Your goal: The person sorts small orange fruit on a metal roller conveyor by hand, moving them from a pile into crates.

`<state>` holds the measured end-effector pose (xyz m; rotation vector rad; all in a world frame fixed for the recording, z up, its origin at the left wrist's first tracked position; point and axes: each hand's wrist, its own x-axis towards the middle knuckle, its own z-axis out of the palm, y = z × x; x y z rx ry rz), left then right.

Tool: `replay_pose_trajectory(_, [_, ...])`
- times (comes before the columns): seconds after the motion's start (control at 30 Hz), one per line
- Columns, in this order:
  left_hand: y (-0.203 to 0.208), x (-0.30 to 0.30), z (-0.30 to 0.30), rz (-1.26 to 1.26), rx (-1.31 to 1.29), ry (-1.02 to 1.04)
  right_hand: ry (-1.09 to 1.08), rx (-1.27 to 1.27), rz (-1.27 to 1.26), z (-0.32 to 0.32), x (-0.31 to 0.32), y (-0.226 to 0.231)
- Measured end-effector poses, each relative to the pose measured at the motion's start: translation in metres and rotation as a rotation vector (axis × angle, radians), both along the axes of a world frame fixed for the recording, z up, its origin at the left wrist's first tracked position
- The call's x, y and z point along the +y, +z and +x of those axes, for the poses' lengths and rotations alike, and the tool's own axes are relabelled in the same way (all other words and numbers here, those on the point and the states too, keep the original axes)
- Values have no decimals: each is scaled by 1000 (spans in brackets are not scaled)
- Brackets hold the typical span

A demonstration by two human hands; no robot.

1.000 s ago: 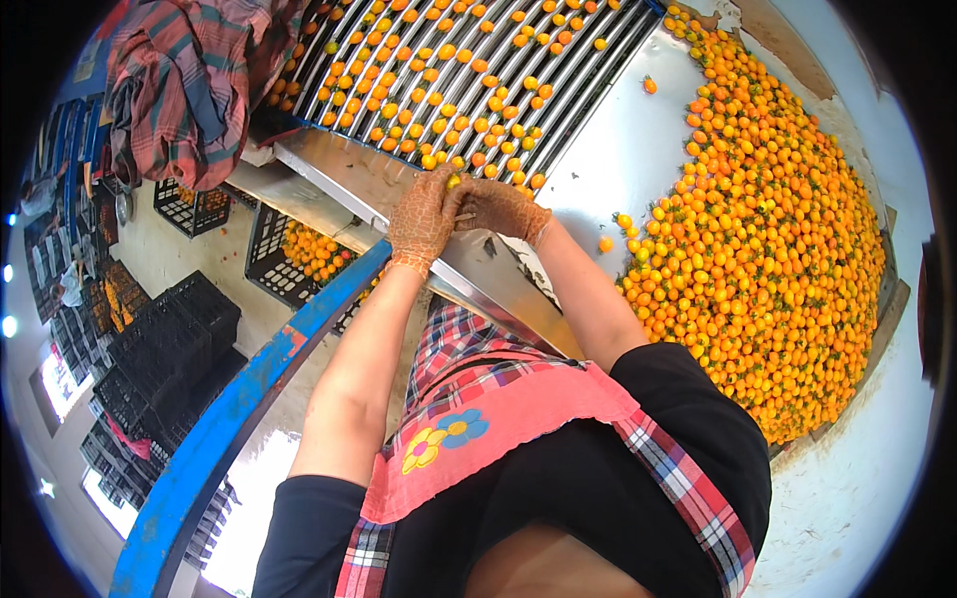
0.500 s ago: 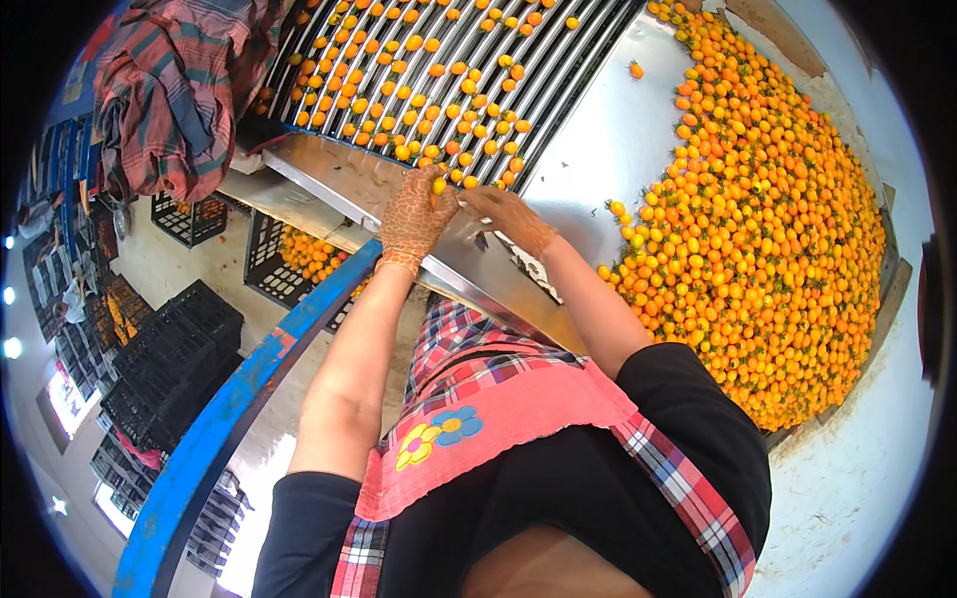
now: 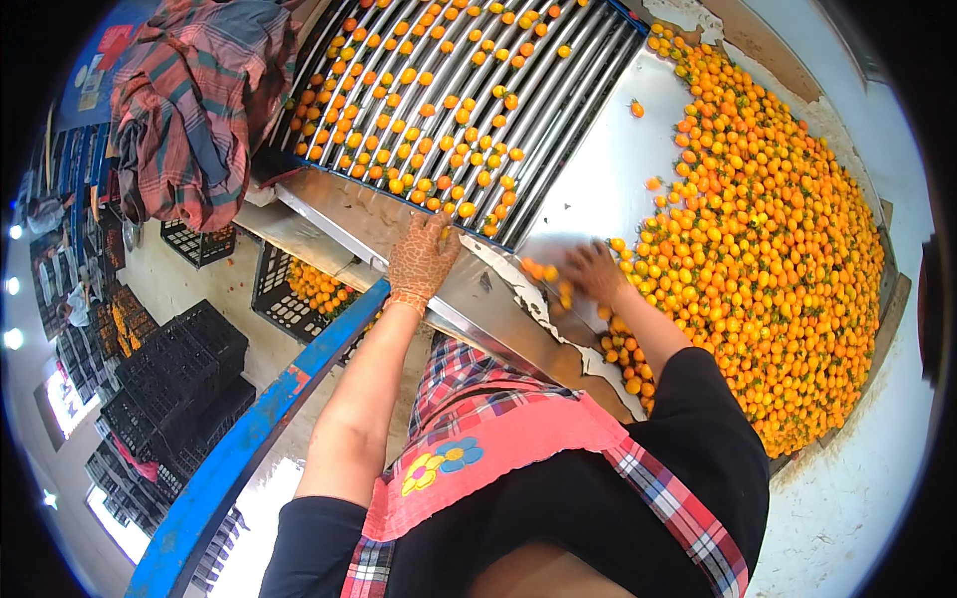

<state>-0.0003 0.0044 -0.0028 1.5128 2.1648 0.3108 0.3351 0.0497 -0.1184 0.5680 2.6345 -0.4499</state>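
My left hand (image 3: 424, 261), in a tan patterned glove, lies on the metal ledge (image 3: 344, 211) at the near edge of the roller conveyor (image 3: 573, 100). Its fingers point toward the rollers, with no fruit visible in them. Orange-yellow cherry tomatoes (image 3: 466, 209) sit on the rollers just beyond. My right hand (image 3: 593, 274), gloved too and blurred, is low over the metal tray (image 3: 583, 194) with fingers apart. Several loose tomatoes (image 3: 539, 269) lie or roll at its left side. The large tomato pile (image 3: 758, 239) begins right beside it.
A blue metal bar (image 3: 264, 429) slants past my left forearm. Below the ledge stands a black crate (image 3: 274, 289) with tomatoes. Stacked black crates (image 3: 174, 364) are on the floor at left. A plaid cloth (image 3: 194, 110) hangs at the conveyor's left end.
My right hand has moved from beside the left hand rightward to the pile's edge, and loose tomatoes now lie next to it. My left hand no longer shows a tomato at its fingers.
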Motion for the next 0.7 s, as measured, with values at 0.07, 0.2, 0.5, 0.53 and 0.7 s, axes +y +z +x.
replay_pose_trajectory(0.07, [-5,-2,1,26,-2,0,-200,266,242,-25,34,-25])
replay_pose_trajectory(0.2, [5,0,2,23,12,39,-659,220,599,-33,102,26])
replay_pose_trajectory(0.5, [2,0,2,39,-3,59,-1704,-331,92,-26,141,11])
replay_pose_trajectory(0.53, [3,1,3,43,0,58,-1688,-235,91,-35,147,-6])
replay_pose_trajectory(0.7, [0,0,0,55,-22,63,-1387,591,-203,-108,160,-26])
